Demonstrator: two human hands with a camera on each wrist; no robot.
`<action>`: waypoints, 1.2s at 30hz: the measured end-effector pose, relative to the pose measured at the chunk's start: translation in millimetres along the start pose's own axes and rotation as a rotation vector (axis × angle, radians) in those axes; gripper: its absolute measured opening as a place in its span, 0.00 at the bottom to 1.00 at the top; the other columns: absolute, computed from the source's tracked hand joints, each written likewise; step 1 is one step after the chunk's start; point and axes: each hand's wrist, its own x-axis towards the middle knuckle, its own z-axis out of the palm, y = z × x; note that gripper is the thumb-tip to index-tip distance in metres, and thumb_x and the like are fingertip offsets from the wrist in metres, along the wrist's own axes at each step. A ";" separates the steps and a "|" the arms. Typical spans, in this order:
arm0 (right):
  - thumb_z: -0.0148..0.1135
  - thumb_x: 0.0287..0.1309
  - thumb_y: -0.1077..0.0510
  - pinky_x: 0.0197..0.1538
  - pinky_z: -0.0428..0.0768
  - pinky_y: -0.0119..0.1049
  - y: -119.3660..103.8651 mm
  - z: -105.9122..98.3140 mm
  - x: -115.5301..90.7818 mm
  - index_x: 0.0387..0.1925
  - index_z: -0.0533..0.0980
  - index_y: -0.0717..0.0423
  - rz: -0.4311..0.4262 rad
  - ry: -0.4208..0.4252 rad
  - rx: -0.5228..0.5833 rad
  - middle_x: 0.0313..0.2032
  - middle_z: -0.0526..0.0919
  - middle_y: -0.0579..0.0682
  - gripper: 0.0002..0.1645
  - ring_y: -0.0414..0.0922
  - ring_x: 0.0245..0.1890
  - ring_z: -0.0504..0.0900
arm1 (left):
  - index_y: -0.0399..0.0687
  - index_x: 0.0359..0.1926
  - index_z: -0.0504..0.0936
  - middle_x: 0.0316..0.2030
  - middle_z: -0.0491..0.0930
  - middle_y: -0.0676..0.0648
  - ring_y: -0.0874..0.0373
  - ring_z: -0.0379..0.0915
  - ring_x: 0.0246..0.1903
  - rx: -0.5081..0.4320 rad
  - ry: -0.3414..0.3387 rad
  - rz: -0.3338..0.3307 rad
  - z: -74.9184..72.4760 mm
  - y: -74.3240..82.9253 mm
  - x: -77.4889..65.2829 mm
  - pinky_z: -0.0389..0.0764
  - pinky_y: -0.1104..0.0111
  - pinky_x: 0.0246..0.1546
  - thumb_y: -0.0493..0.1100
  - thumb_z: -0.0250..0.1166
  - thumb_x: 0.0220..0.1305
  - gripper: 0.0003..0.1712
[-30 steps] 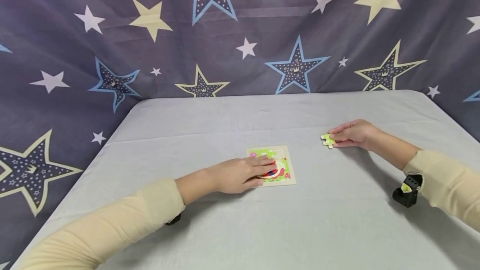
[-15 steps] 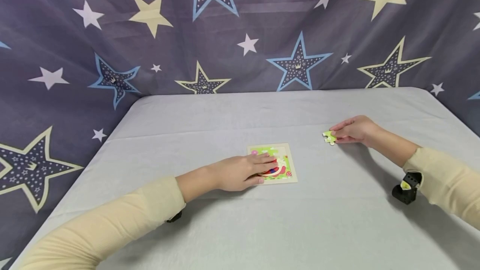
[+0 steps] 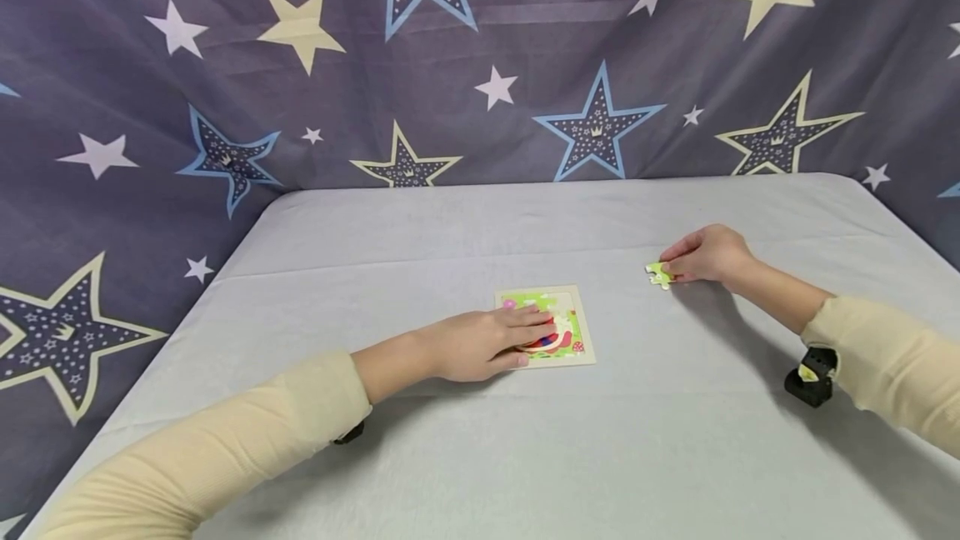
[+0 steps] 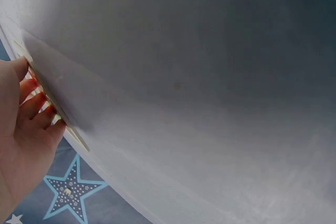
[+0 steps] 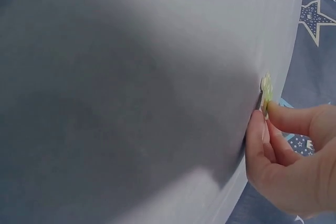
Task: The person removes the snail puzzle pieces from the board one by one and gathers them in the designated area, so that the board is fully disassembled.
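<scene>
A square jigsaw puzzle [image 3: 566, 340] in a pale frame lies flat near the middle of the table, with a green, red and white picture. My left hand [image 3: 480, 346] rests on its left part with the fingers stretched out, hiding some of the picture. In the left wrist view the fingers [image 4: 39, 103] lie along the puzzle's thin edge. To the right of the puzzle, my right hand [image 3: 708, 257] pinches a light green puzzle piece [image 3: 657, 275] between thumb and fingers. The right wrist view shows this piece [image 5: 266, 90] at the table surface; whether it touches the cloth I cannot tell.
A pale grey cloth covers the table [image 3: 450, 457]. Behind it and at the left hangs a dark curtain [image 3: 480, 40] printed with stars. A black wrist camera [image 3: 812, 377] sits under the right sleeve.
The view has tilted slightly, shifting everything a little up. My right hand has turned slightly over the puzzle piece, which it still pinches. My left hand stays on the puzzle.
</scene>
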 end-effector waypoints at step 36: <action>0.68 0.54 0.58 0.28 0.81 0.28 -0.9 1.6 0.9 0.41 0.82 0.68 -0.009 0.056 -0.127 0.20 0.84 0.38 0.17 0.31 0.19 0.82 | 0.52 0.73 0.58 0.74 0.57 0.49 0.56 0.49 0.75 0.007 -0.002 -0.003 1.3 -0.3 -0.4 0.55 0.62 0.75 0.50 0.50 0.73 0.31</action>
